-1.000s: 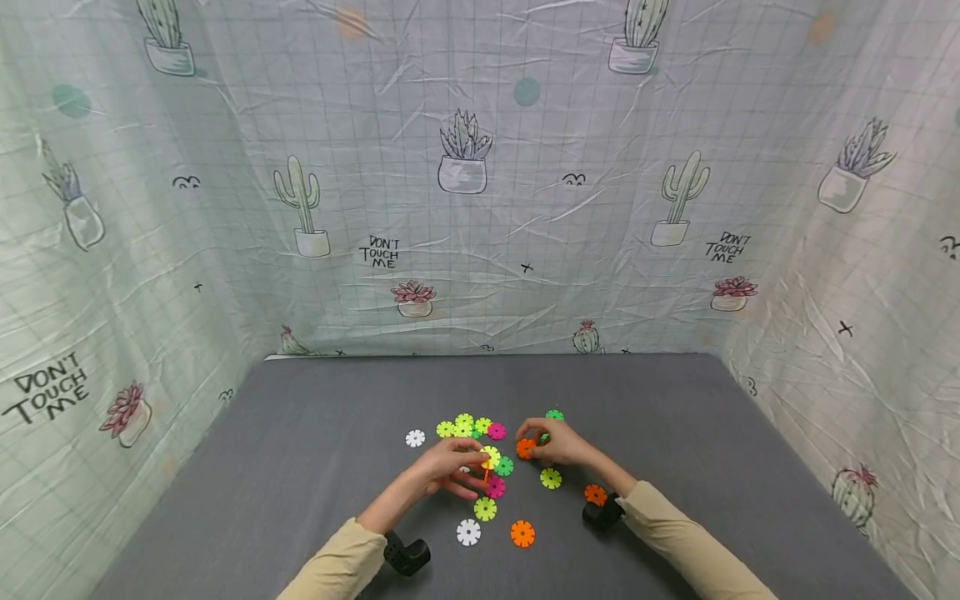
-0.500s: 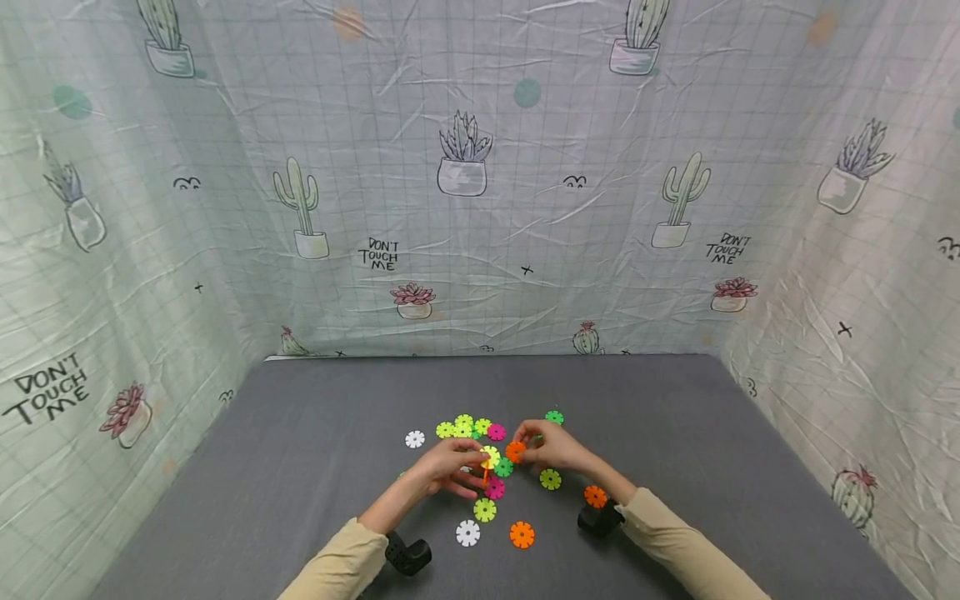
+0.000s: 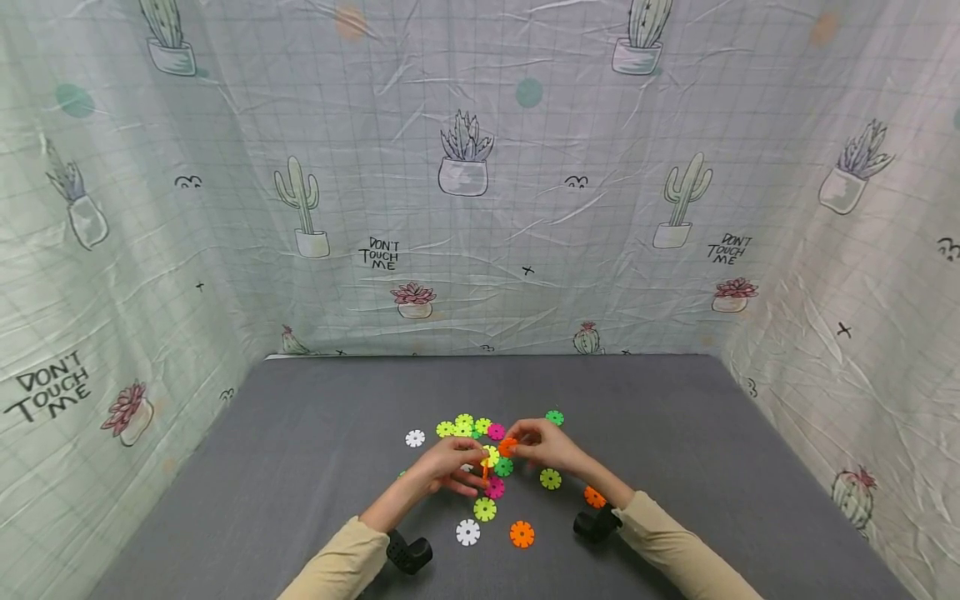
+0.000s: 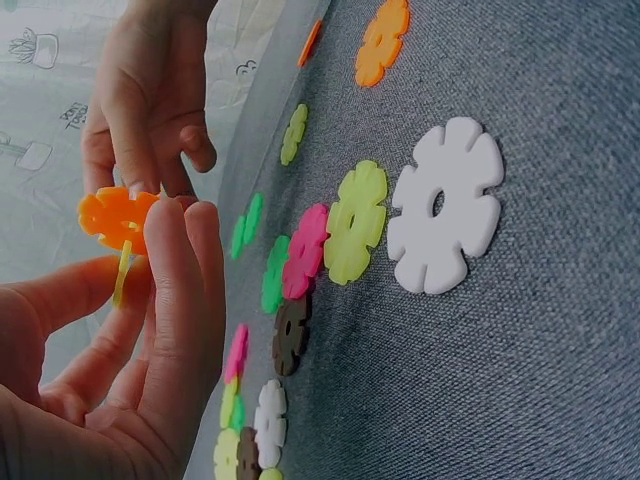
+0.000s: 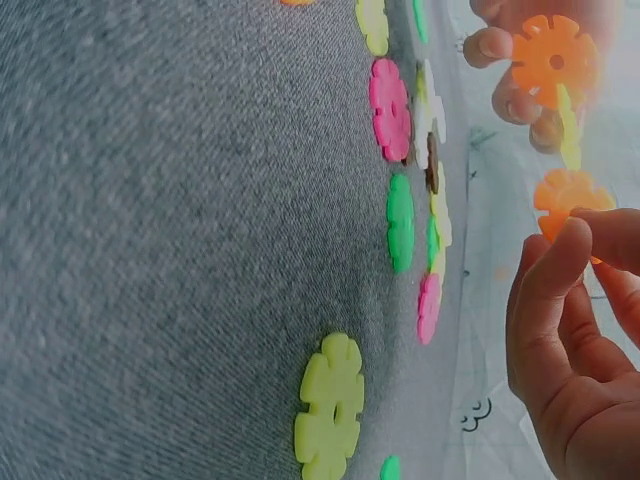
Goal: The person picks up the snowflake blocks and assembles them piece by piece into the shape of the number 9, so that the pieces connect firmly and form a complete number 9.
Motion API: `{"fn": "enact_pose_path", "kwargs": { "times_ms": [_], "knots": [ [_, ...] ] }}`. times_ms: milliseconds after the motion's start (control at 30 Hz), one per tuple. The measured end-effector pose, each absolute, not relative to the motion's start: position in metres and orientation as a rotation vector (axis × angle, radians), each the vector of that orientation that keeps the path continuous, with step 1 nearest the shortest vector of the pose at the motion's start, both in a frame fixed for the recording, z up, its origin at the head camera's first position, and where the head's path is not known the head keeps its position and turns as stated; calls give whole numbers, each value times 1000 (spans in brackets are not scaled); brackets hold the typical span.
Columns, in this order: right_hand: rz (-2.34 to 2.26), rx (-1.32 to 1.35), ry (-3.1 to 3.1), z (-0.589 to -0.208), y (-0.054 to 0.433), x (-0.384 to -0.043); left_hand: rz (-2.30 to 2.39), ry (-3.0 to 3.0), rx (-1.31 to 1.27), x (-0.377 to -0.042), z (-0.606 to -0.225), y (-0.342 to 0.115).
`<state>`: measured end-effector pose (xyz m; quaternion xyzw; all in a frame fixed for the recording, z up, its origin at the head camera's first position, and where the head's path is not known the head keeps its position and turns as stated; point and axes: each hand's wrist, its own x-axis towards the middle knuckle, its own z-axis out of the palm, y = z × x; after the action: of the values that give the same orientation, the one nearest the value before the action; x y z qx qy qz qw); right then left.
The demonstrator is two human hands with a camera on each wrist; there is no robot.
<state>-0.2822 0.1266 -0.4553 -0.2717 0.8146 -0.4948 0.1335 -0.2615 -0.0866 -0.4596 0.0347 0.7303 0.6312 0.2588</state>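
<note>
In the head view my left hand (image 3: 450, 467) holds a notched yellow disc (image 3: 491, 457) joined to an orange disc (image 5: 540, 45), which the right wrist view shows face-on. From that angle the yellow one is edge-on between two orange discs. Thumb and fingers of my right hand (image 3: 551, 444) pinch the second orange disc (image 3: 507, 447), its rim right at the free end of the yellow disc. Fingertips cover part of each held piece. Both hands are raised over the table, close together.
Loose flower-shaped discs lie on the grey table (image 3: 637, 400): a white one (image 4: 450, 205), a pink one (image 4: 305, 250), a green one (image 3: 554, 417), an orange one (image 3: 522, 534) and several yellow-green ones. A cactus-print curtain (image 3: 525, 225) surrounds the table's back and sides.
My right hand has moved left, bringing its orange disc up to the yellow disc. The left hand has stayed almost still with its joined pieces.
</note>
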Motion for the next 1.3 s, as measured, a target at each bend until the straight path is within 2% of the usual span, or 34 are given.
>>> {"fn": "enact_pose_path", "kwargs": {
  "times_ms": [233,500,800,1100,1300],
  "knots": [
    [-1494,-839,2306,-441,122,-270,1710,2009,115,-260,-459,-86],
    [-1562,-853,2293,-460,123,-280,1720,2039,109,-260,-455,-84],
    [-1566,-850,2379,-463,119,-278,1729,2168,189,-259,-456,-82],
    [-1717,-788,2338,-443,104,-258,1796,2282,134,-255,-453,-78],
    [-1732,-759,2352,-441,99,-258,1826,2309,114,-254,-447,-76]
  ]
}}
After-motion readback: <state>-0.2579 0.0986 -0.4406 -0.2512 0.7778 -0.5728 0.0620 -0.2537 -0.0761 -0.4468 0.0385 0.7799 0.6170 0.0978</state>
